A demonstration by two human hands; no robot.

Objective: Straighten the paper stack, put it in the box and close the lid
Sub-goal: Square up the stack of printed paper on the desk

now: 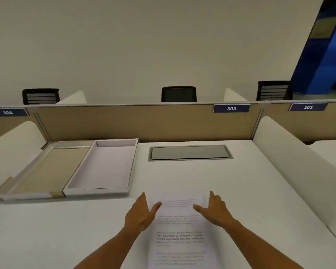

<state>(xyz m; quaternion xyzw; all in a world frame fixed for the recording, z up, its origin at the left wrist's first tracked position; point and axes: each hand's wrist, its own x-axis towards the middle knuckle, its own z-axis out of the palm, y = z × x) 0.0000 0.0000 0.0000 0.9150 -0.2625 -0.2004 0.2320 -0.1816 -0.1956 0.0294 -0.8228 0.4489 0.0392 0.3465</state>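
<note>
- paper stack (179,237) lies flat on the white surface (250,191), right in front of the person, printed text facing up. near end runs off the bottom of the shot.
- left hand (142,214) is at the left edge of the stack near its far end, palm turned inward, fingers (143,199) stretched out straight, thumb reaching over onto the top sheet. it's spread flat, not gripping anything.
- right hand (215,210) mirrors it on the right edge, fingers out long, thumb pointing in across the paper. also spread flat, holding nothing.
- can't tell if the palms are actually pressing the edges or just beside them.
- box (103,189) sits on the surface up and to the left of the stack, apart from it, pale inside with nothing in it.
- lid (49,167) is folded out flat to the left of the box, tan inner face up, joined along the box's left side.
- grey metal flap (190,152) is set into the surface further back, right of the box.
- tan divider (144,123) at the back edge has a blue tag (231,108) reading 303.
</note>
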